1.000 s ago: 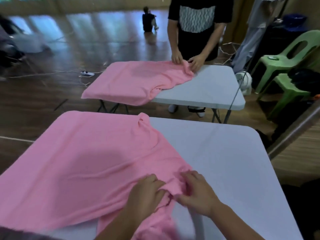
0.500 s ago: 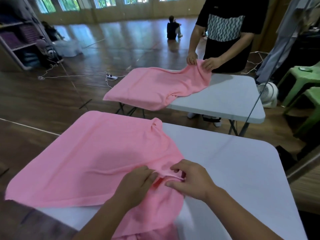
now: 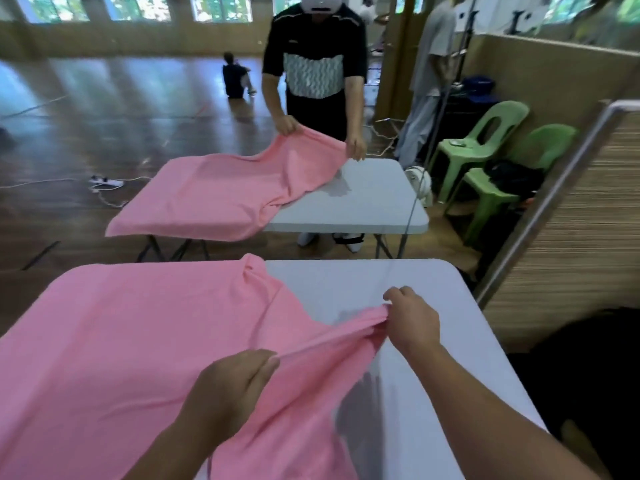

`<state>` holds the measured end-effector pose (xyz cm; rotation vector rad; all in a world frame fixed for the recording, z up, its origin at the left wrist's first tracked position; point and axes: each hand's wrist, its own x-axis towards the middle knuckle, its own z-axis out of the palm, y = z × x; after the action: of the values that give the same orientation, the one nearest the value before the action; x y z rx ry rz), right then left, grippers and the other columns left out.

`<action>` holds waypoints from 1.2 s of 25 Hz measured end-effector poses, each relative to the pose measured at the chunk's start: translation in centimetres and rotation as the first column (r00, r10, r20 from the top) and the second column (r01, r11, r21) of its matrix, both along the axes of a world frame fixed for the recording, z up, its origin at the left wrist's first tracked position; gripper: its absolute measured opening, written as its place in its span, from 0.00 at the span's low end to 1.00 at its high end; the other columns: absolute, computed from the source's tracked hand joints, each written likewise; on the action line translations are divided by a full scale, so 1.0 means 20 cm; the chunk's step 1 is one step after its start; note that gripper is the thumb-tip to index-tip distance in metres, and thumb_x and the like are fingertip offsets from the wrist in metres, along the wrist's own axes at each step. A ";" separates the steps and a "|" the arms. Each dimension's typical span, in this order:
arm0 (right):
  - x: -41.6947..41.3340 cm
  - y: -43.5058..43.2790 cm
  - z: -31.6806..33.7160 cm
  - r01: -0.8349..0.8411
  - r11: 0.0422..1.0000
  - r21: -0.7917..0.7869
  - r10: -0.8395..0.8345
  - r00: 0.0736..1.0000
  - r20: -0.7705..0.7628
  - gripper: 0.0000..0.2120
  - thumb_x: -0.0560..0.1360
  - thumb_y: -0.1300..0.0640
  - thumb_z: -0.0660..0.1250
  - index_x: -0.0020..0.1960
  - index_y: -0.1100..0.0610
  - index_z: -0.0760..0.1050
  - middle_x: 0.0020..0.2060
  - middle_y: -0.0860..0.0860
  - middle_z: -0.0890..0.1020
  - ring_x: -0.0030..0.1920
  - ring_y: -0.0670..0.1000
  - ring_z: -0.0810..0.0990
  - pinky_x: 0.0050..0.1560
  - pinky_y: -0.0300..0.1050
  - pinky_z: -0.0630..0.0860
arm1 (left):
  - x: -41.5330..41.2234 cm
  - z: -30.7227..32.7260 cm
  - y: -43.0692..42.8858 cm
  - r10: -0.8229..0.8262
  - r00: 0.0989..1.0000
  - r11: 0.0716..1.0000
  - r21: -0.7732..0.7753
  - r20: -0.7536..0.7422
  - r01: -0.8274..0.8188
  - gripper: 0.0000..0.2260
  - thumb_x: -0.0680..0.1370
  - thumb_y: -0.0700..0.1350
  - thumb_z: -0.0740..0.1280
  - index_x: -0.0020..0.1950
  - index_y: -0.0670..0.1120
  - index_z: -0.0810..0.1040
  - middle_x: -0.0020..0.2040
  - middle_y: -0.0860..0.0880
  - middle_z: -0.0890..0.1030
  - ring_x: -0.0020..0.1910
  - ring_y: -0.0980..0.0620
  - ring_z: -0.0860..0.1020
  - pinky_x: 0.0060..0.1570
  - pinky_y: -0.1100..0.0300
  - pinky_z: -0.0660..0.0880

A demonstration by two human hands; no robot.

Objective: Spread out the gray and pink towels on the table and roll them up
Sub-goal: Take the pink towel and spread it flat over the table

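A pink towel (image 3: 131, 341) covers the left half of the white table (image 3: 398, 410) and hangs over its left and near edges. My left hand (image 3: 239, 382) pinches the towel's near edge, fingers closed on the cloth. My right hand (image 3: 412, 320) grips the same edge farther right, lifted a little above the table. The edge is stretched taut between the two hands. A small bunched fold stands up at the towel's far edge. No gray towel is in view.
Across from me a person (image 3: 315, 77) holds up another pink towel (image 3: 225, 195) on a second white table (image 3: 363, 206). Green plastic chairs (image 3: 485, 143) and a small fan (image 3: 420, 181) stand at the right. A wooden partition with a metal rail (image 3: 554, 188) runs along the right side.
My hands were close together on the bunched edge; they have moved apart, the right one to the right and up, pulling the towel's edge taut. The view tilted up.
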<state>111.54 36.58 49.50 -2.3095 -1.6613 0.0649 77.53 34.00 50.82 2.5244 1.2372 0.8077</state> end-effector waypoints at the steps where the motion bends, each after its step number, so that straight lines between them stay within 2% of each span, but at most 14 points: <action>1: 0.03 0.00 0.04 0.031 0.999 0.004 -0.032 0.999 0.025 0.17 0.72 0.65 0.63 0.58 0.51 0.75 0.53 0.51 0.77 0.49 0.56 0.78 0.41 0.48 0.74 | 0.00 0.02 0.02 0.026 0.999 0.999 -0.037 0.040 -0.024 0.16 0.82 0.56 0.57 0.50 0.51 0.82 0.44 0.61 0.82 0.45 0.56 0.81 0.45 0.63 0.75; 3: 0.08 -0.02 0.09 0.091 0.996 -0.020 -0.090 0.993 0.071 0.19 0.71 0.65 0.63 0.60 0.51 0.73 0.54 0.52 0.76 0.51 0.56 0.76 0.41 0.49 0.75 | -0.02 0.09 0.05 0.053 0.996 0.996 -0.077 0.071 -0.048 0.16 0.82 0.58 0.55 0.48 0.53 0.80 0.39 0.65 0.77 0.41 0.58 0.78 0.43 0.66 0.72; 7: 0.22 -0.08 0.16 0.167 0.984 -0.062 -0.157 0.977 0.148 0.17 0.73 0.64 0.59 0.60 0.52 0.73 0.55 0.53 0.75 0.51 0.57 0.76 0.42 0.49 0.73 | -0.16 0.15 0.08 0.040 0.997 0.997 -0.072 0.067 -0.035 0.15 0.82 0.59 0.54 0.47 0.56 0.77 0.37 0.59 0.78 0.38 0.58 0.77 0.39 0.54 0.75; 10: 0.31 -0.10 0.20 0.229 0.971 -0.062 -0.211 0.953 0.216 0.17 0.74 0.63 0.58 0.61 0.52 0.72 0.55 0.54 0.73 0.51 0.58 0.75 0.42 0.50 0.72 | -0.20 0.13 0.08 0.060 0.997 0.994 -0.096 0.044 -0.055 0.15 0.82 0.60 0.53 0.49 0.56 0.77 0.39 0.60 0.79 0.39 0.58 0.77 0.41 0.54 0.76; 14: 0.39 -0.14 0.25 0.261 0.963 -0.072 -0.238 0.942 0.236 0.19 0.75 0.61 0.58 0.65 0.51 0.67 0.60 0.54 0.69 0.54 0.61 0.73 0.45 0.55 0.75 | -0.22 0.15 0.13 0.122 0.993 0.989 -0.082 0.004 -0.121 0.18 0.81 0.62 0.51 0.48 0.56 0.77 0.36 0.60 0.77 0.37 0.58 0.75 0.38 0.57 0.73; 18: 0.43 -0.16 0.34 0.258 0.964 -0.063 -0.231 0.931 0.281 0.17 0.75 0.60 0.62 0.63 0.52 0.69 0.66 0.55 0.66 0.57 0.62 0.73 0.46 0.56 0.75 | -0.22 0.19 0.20 0.196 0.980 0.978 -0.068 -0.034 -0.198 0.19 0.79 0.62 0.53 0.53 0.57 0.81 0.47 0.60 0.83 0.46 0.53 0.80 0.43 0.55 0.76; 22: 0.53 -0.15 0.46 0.251 0.968 -0.003 -0.242 0.936 0.254 0.33 0.73 0.61 0.65 0.73 0.45 0.56 0.78 0.54 0.53 0.65 0.63 0.67 0.48 0.59 0.77 | -0.22 0.25 0.24 0.312 0.950 0.949 -0.037 -0.014 -0.312 0.15 0.81 0.59 0.59 0.54 0.55 0.82 0.51 0.52 0.85 0.49 0.45 0.81 0.46 0.52 0.77; 24: 0.62 -0.17 0.48 0.234 0.969 0.075 -0.245 0.942 0.229 0.33 0.71 0.58 0.69 0.72 0.46 0.61 0.76 0.54 0.57 0.64 0.63 0.68 0.48 0.59 0.77 | -0.26 0.25 0.22 0.373 0.928 0.927 -0.053 -0.007 -0.372 0.15 0.81 0.59 0.59 0.54 0.55 0.82 0.52 0.51 0.85 0.50 0.44 0.81 0.47 0.52 0.77; 26: 0.71 -0.15 0.52 0.215 0.967 0.140 -0.240 0.950 0.201 0.30 0.66 0.52 0.76 0.65 0.49 0.71 0.69 0.54 0.67 0.59 0.63 0.72 0.47 0.56 0.76 | -0.29 0.24 0.17 0.425 0.905 0.904 -0.046 -0.014 -0.425 0.15 0.81 0.59 0.59 0.55 0.54 0.82 0.53 0.50 0.85 0.50 0.43 0.81 0.47 0.52 0.76; 28: 0.79 -0.11 0.59 0.198 0.963 0.183 -0.231 0.957 0.177 0.29 0.63 0.54 0.77 0.62 0.49 0.72 0.65 0.54 0.70 0.55 0.63 0.74 0.45 0.54 0.74 | -0.28 0.26 0.13 0.471 0.882 0.882 -0.033 -0.012 -0.471 0.14 0.81 0.55 0.61 0.56 0.52 0.82 0.53 0.49 0.85 0.50 0.41 0.81 0.46 0.52 0.74; 30: 0.86 -0.06 0.67 0.180 0.951 0.252 -0.234 0.951 0.202 0.26 0.67 0.59 0.74 0.63 0.49 0.72 0.64 0.54 0.71 0.55 0.63 0.74 0.45 0.55 0.75 | -0.26 0.29 0.09 0.501 0.865 0.865 -0.025 -0.001 -0.501 0.14 0.80 0.54 0.61 0.56 0.51 0.82 0.54 0.48 0.85 0.51 0.40 0.81 0.46 0.53 0.72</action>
<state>128.65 35.38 62.92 -2.3646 -1.4222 -0.4342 72.36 35.89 56.68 2.1920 1.9296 0.8880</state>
